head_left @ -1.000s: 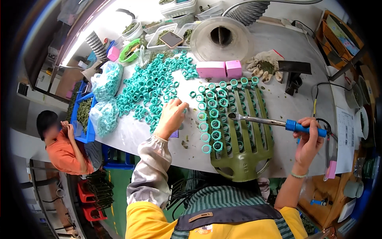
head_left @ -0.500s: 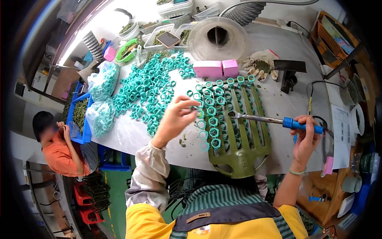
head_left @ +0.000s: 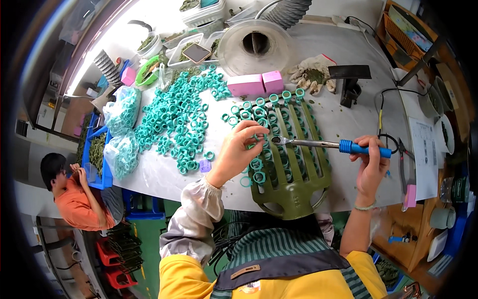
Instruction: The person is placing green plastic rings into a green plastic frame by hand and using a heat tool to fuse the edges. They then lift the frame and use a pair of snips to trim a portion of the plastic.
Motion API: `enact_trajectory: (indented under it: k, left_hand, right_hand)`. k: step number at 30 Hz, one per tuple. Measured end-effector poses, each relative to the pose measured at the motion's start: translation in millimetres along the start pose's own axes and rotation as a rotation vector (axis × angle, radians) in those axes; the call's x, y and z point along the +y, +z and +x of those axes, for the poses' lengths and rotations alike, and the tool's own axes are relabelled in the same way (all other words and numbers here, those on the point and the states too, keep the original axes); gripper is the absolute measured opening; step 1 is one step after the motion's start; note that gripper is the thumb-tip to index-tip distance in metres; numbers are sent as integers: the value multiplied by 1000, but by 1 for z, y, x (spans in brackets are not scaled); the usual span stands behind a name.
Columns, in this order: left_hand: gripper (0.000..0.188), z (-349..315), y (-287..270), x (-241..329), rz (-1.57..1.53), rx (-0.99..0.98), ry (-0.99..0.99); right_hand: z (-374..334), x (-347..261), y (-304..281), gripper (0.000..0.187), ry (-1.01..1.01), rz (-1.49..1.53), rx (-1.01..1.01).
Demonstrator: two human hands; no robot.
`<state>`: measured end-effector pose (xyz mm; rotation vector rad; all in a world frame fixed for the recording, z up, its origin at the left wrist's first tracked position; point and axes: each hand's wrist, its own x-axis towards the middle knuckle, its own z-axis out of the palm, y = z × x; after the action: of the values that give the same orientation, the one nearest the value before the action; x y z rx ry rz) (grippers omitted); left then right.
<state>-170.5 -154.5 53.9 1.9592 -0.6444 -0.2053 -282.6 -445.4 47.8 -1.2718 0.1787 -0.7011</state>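
My right hand point(head_left: 369, 167) grips a blue-handled soldering iron point(head_left: 318, 143) with a long metal shaft. Its flat tip points left, over an olive-green slatted plastic frame point(head_left: 290, 197). My left hand point(head_left: 241, 152) hovers at the frame's left side, close to that tip, fingers bent and fingertips drawn together. Anything pinched there is too small or hidden to make out. Teal plastic rings point(head_left: 259, 177) line the frame in rows, some partly covered by my left hand. To the left lies a large pile of loose teal rings point(head_left: 172, 122).
Beyond the frame stand pink blocks point(head_left: 246, 85), a round clear hood point(head_left: 231, 50), a soiled glove point(head_left: 314, 74) and a black stand point(head_left: 350, 82). Plastic bags of rings point(head_left: 121, 149) sit left. Pliers point(head_left: 403, 169) and a cord lie right. Another person point(head_left: 82, 197) works at far left.
My left hand has moved right over the frame's edge, its fingers closing near the iron's tip. A small purple tag beside the ring pile is now uncovered. The whole view has shifted slightly.
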Motion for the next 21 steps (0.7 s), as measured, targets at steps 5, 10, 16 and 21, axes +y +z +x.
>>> enact_trajectory:
  k: [5, 10, 16, 21]
  left_hand:
    - [28, 5, 10, -10, 318, 82, 143]
    - [28, 8, 14, -18, 375, 63, 144]
    - [26, 4, 9, -17, 373, 63, 175]
    - [26, 7, -20, -18, 149, 141, 143]
  right_hand:
    - [-2, 9, 5, 24, -9, 25, -18]
    - [-4, 19, 13, 23, -8, 59, -38]
    - [-3, -1, 0, 22, -45, 44, -31]
    - [-3, -12, -10, 25, 7, 19, 10]
